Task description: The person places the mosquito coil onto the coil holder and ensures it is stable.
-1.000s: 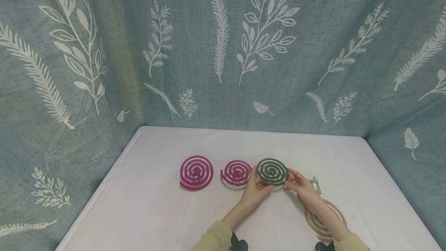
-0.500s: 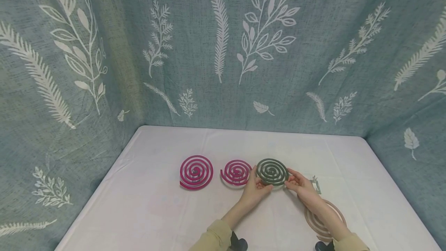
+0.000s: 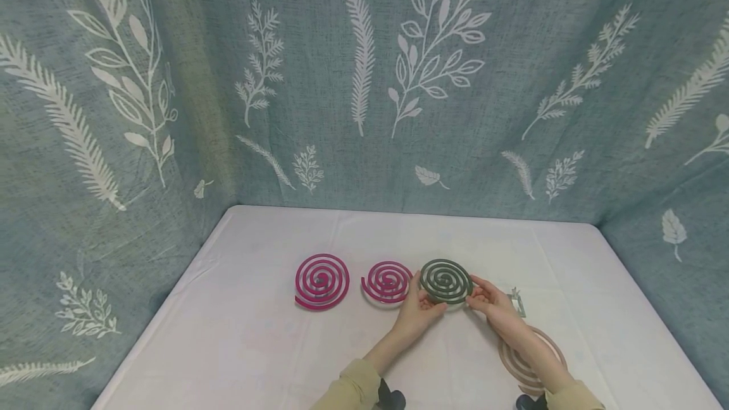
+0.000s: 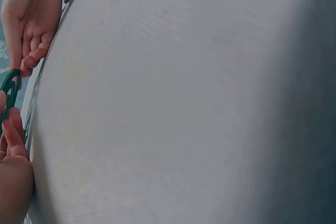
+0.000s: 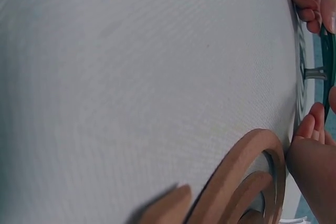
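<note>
A dark green mosquito coil is held flat by both hands at its near rim, just above the white tabletop. My left hand pinches its left edge between thumb and fingers. On the opposite edge, my right hand pinches it the same way. In the right wrist view a slim upright support shows beneath the green coil. Just left of my left hand lies a magenta coil, its edge right at the fingertips. A larger magenta coil lies further left.
A tan coil lies under my right forearm, partly hidden by it; its thick rings fill the lower part of the right wrist view. A small pale green metal piece sits right of my right hand. Patterned cloth hangs behind and beside the table.
</note>
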Motion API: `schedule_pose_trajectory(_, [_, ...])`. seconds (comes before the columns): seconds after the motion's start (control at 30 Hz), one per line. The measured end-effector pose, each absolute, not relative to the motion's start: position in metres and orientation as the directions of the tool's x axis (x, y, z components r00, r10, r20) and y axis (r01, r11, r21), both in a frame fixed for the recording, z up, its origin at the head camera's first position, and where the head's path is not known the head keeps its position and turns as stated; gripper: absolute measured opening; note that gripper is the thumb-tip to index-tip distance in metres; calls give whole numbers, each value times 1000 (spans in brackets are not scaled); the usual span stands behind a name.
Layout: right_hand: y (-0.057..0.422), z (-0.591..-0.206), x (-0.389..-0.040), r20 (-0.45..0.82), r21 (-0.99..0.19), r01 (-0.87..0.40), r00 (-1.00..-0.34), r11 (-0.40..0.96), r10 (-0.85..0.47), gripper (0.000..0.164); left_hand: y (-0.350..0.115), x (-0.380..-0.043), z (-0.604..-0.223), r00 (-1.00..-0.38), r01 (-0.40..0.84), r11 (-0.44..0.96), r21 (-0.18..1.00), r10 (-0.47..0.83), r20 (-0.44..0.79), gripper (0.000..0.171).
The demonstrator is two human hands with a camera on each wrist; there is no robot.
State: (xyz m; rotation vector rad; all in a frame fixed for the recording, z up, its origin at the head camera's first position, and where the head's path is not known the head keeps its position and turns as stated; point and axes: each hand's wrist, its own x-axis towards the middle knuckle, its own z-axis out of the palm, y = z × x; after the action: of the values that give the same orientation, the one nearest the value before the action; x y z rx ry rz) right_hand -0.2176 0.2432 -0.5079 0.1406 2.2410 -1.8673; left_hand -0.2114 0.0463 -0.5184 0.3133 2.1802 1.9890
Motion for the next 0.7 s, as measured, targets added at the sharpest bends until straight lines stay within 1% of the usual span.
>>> schedule_pose_trajectory(0.2, [244, -508, -218, -232, -958, 215, -970, 188, -71, 63, 47, -212, -519, -963, 32, 96, 995, 268, 5, 90])
schedule_pose_trajectory(0.7, [244, -509, -217, -222, -962, 207, -972, 180, -71, 63, 45, -211, -519, -957, 66, 96, 993, 289, 36, 89])
